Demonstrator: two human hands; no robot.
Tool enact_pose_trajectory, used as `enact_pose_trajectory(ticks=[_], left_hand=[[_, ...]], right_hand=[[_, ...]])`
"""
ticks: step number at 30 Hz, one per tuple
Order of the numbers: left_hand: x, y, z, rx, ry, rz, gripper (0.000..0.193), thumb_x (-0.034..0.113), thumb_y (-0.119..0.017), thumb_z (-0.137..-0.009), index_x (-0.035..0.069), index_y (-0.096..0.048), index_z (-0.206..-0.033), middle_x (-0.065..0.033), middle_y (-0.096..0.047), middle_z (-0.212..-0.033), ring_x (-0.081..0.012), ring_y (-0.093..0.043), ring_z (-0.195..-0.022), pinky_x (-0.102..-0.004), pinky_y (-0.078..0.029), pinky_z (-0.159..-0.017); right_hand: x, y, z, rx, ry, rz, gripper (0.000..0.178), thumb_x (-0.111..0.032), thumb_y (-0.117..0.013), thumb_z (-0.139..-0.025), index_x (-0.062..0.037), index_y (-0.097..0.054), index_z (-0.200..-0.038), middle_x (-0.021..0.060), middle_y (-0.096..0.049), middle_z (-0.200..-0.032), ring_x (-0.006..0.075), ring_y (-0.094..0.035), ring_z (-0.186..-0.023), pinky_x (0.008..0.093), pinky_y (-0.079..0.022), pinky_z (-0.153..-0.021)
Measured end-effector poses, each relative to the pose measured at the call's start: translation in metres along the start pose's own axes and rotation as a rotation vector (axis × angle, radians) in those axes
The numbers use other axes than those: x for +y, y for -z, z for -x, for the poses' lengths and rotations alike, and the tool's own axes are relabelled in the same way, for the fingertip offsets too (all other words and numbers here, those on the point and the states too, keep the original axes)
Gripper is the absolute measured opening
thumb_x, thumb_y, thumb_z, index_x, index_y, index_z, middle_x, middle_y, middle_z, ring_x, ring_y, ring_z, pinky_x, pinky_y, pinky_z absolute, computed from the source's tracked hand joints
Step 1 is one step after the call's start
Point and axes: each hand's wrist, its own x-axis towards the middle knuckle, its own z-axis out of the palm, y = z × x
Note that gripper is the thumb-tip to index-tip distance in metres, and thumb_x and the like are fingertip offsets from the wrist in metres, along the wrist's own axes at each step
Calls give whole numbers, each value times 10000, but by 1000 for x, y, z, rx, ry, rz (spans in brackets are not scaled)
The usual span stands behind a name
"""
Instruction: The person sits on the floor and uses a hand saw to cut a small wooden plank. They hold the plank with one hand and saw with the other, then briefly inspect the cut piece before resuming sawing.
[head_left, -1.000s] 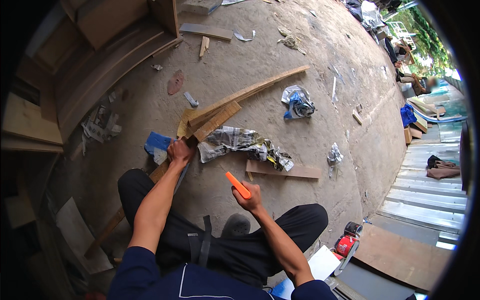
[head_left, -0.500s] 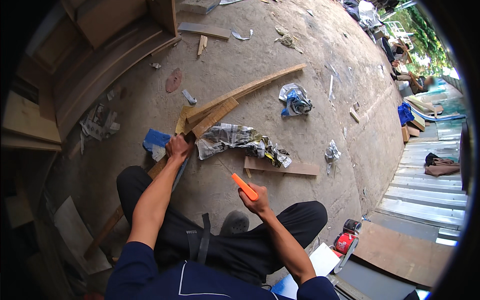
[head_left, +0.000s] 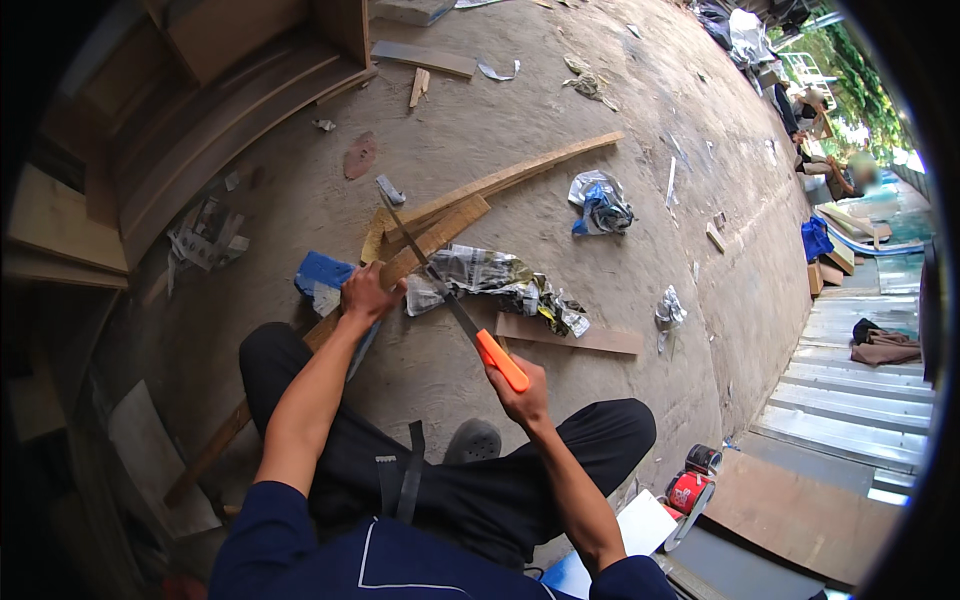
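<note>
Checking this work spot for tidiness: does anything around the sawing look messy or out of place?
Yes. Crumpled newspaper lies against the wood strip that the left hand steadies and the right hand saws with an orange-handled saw. Offcuts and a crumpled bag litter the ground.

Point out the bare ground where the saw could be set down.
Open ground lies beyond the long plank, up to the small wood scrap. Another bare patch sits between the short board and the right knee. Around the left hand, crumpled newspaper and planks crowd together.
</note>
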Motion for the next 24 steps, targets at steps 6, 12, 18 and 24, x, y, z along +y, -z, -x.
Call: enact_pose_trajectory(ticks=[6,12,18,24], left_hand=[[-8,-17,-13,25,-4,114,471,520,-459,-892,136,-714,-990,-111,-701,-986,-317,-646,-963,-434,-457,-902],[9,-9,-5,151,39,118,329,442,-563,-861,156,-725,-862,-136,-694,-829,-350,-662,-839,-451,-505,-776],[-5,-22,-14,229,-11,86,337,401,-566,-850,129,-725,-731,-152,-675,-728,-343,-674,-714,-438,-512,-684],[1,-24,-16,229,-104,35,327,361,-562,-851,102,-708,-715,-166,-664,-705,-345,-672,-682,-448,-510,-628]], right_hand=[[6,-44,-58,-18,169,180,180,-148,-677,-814,6,-608,-750,105,-541,-580,149,-511,-498,302,-426,-517],[10,-63,-78,-12,182,152,221,-173,-687,-798,6,-586,-716,138,-538,-569,213,-528,-484,329,-438,-506],[8,-73,-88,-40,236,155,203,-164,-685,-803,9,-602,-737,150,-561,-588,210,-551,-484,323,-453,-518],[10,-70,-86,-29,223,171,198,-163,-691,-787,-2,-594,-724,168,-564,-601,279,-570,-504,343,-457,-514]])
